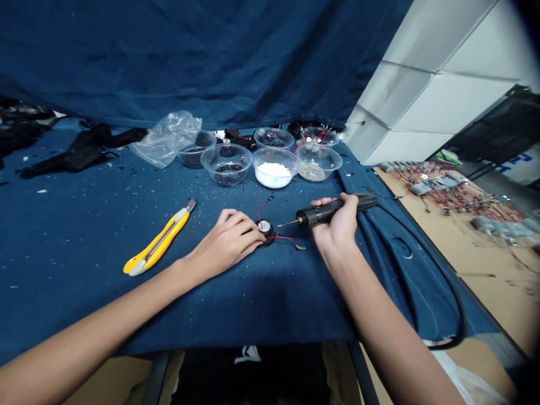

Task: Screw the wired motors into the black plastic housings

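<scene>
My left hand (232, 239) grips the edge of a small round black part (266, 236) lying on the cloth. A pale disc sits in the part's top, and thin red wires run out from it. In my right hand (340, 225) is a black electric screwdriver (323, 214), held nearly level with its bit pointing left. The bit's tip is just right of the round part; whether they touch I cannot tell. Left of my left hand lies a yellow utility knife (160, 239).
Behind my hands stand several clear plastic bowls, one with white pieces (273, 174) and one with dark bits (229, 171). A clear plastic bag (166, 138) lies beside them. The screwdriver's cord (442, 281) loops down the right. Wired parts (459, 191) cover a cardboard surface at right.
</scene>
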